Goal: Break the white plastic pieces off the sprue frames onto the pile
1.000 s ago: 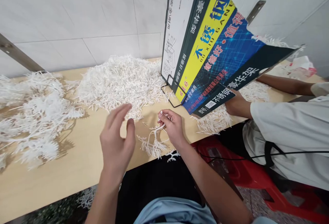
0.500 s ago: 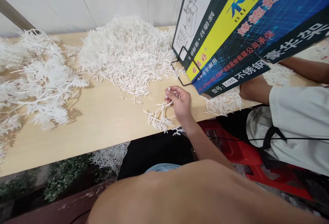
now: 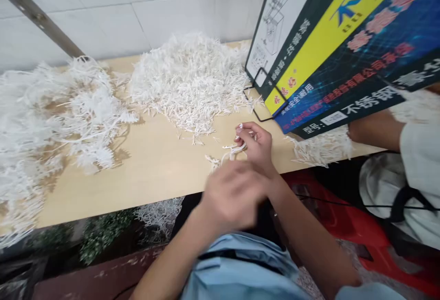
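Observation:
My right hand is closed in a pinch over the front part of the table. It holds a white branched plastic sprig with a curved stem and small forked tips. Just below and in front of it, my left hand is smeared by motion, with its fingers curled out of sight, and it covers part of the sprig. Beyond both hands lies a heap of short white plastic tips. On the left spreads a looser pile of larger white branched pieces.
A tall printed carton stands at the right, with a black wire stand at its lower corner. Behind it show a co-worker's arm and more white pieces. Below are a red stool and green foliage.
My left hand has come down to my right hand; earlier a bare arm filled the bottom of the view. The view has shifted, so the scene sits further right and lower.

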Tool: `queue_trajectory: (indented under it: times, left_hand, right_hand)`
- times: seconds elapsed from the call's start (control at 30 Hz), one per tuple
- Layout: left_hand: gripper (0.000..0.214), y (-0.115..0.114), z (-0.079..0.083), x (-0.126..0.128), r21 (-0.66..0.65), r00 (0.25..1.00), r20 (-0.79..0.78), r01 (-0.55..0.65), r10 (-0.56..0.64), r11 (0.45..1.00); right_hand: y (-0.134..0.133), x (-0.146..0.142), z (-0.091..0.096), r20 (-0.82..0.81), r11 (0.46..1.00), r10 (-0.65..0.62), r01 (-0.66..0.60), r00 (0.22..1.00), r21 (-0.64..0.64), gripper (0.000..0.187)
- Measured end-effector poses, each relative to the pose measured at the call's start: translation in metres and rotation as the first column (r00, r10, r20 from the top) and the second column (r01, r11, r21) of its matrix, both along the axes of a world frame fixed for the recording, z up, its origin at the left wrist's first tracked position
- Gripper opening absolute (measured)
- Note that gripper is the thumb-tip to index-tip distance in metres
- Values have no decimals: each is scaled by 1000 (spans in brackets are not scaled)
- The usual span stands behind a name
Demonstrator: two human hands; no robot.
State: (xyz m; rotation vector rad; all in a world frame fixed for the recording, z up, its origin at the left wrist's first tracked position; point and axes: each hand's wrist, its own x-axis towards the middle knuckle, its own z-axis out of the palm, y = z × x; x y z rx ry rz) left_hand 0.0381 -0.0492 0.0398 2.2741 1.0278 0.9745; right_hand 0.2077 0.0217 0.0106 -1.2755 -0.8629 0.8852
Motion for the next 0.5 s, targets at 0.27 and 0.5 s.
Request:
queue_trajectory:
  times: [0.27,0.5]
  left_hand:
    - [13,37,-7,-15,-216,994,79,-62,80,974]
    - [26,20,3,-20,-685,732,551,123,401,718]
  right_hand:
    - [-1,4,0,-167,999,21,-12,986,52,20]
    - [0,6,2,-145,1000,-30,31,989,0,24]
